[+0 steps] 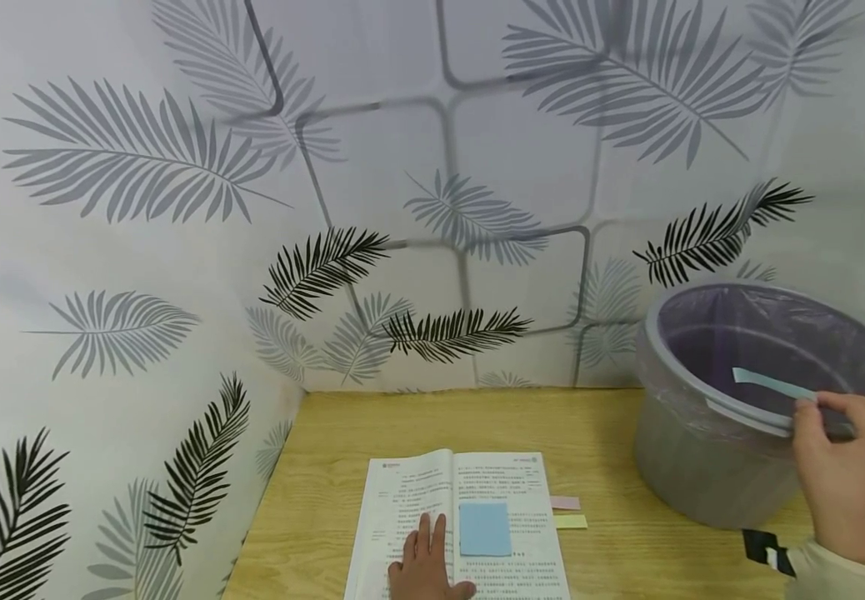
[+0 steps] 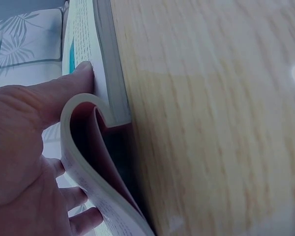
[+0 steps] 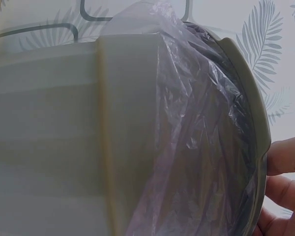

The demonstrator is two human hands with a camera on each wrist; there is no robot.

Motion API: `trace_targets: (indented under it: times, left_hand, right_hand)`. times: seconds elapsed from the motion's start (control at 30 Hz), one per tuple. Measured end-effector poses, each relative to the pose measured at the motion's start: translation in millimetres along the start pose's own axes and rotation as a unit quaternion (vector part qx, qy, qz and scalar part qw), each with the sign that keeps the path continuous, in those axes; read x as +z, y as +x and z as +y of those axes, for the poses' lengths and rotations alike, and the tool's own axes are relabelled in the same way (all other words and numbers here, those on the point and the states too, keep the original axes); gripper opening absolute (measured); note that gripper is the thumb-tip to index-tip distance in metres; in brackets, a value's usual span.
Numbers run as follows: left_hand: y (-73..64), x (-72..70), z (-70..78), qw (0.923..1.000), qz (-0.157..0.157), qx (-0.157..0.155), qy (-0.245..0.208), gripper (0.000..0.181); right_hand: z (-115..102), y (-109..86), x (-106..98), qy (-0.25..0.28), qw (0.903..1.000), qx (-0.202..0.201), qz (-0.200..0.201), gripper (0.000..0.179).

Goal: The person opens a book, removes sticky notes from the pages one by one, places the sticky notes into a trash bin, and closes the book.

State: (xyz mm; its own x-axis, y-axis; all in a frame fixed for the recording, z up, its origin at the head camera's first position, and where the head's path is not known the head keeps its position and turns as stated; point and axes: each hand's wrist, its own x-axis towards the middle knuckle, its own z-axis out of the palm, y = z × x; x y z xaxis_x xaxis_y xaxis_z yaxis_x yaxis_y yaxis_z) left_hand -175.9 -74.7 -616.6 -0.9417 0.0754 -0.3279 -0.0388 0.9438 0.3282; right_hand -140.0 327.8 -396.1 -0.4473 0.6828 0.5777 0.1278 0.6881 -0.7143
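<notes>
An open book (image 1: 511, 575) lies on the table with my left hand (image 1: 427, 567) resting on its pages near the fold. In the left wrist view the thumb presses on one half of the book (image 2: 105, 73), and the fingers lie across the other, by the curved spine. A square blue sticky note (image 1: 485, 530) is on the right page. At the right, my right hand (image 1: 856, 462) pinches a pale blue paper strip (image 1: 770, 382) between thumb and forefinger, over the rim of a grey waste bin (image 1: 702, 475). The strip is hidden in the right wrist view.
A clear purplish bag (image 3: 201, 128) lines the bin and folds over its rim. Pink (image 1: 566, 503) and yellow (image 1: 571, 522) page tabs stick out from the book's right edge. A leaf-patterned wall covering (image 1: 372, 183) stands behind the wooden table (image 1: 597, 433).
</notes>
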Motion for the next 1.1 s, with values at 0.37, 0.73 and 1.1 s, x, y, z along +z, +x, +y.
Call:
trace_targets:
  times: [0.37, 0.73, 1.1]
  left_hand:
    - [-0.2, -0.4, 0.2, 1.0, 0.001, 0.001, -0.003, 0.103]
    - [-0.9, -0.9, 1.9, 1.0, 0.004, -0.004, 0.005, 0.102]
    - [-1.4, -0.5, 1.4, 1.0, 0.006, -0.003, 0.005, 0.103]
  right_hand:
    - [-0.5, 0.0, -1.2, -0.009, 0.9998, -0.014, -0.009, 0.028]
    - [-1.3, -0.4, -1.4, -0.01, 0.9998, -0.008, -0.012, 0.028]
    - [-7.6, -3.2, -0.8, 0.031, 0.9993, -0.006, 0.017, 0.024]
